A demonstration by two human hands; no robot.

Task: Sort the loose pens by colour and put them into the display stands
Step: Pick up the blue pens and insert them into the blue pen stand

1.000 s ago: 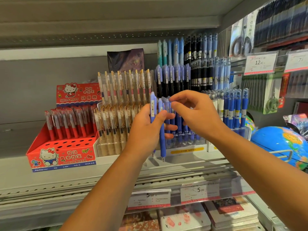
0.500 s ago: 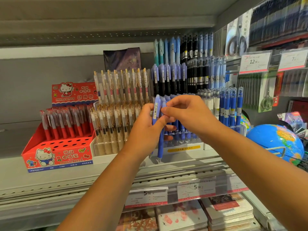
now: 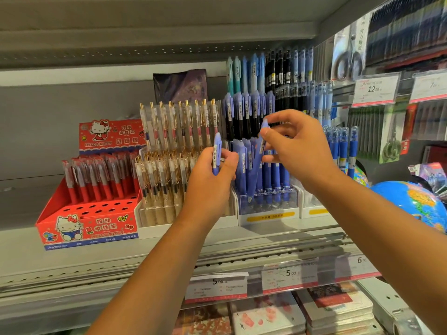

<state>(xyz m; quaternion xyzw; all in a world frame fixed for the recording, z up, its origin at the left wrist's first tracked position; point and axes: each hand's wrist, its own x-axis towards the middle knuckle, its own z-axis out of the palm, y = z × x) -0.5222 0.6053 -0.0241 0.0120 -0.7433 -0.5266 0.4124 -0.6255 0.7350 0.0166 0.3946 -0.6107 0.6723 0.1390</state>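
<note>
The right grip (image 3: 298,146), at mid-frame, was pinched by thumb and fingertips on a lilac-blue pen (image 3: 257,165). The pen was held tilted, its tip down at the clear display stand (image 3: 267,204) of matching pens; whether it sat in a slot could not be told. The left grip (image 3: 211,176), just to the left, was curled round a second pen (image 3: 217,151), held upright. A red Hello Kitty box (image 3: 87,228) was seen at lower left on the shelf (image 3: 19,252), a globe (image 3: 411,204) at the right edge.

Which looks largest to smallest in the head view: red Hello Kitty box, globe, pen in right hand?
1. red Hello Kitty box
2. globe, though the frame edge cuts it off
3. pen pinched by the right hand
</note>
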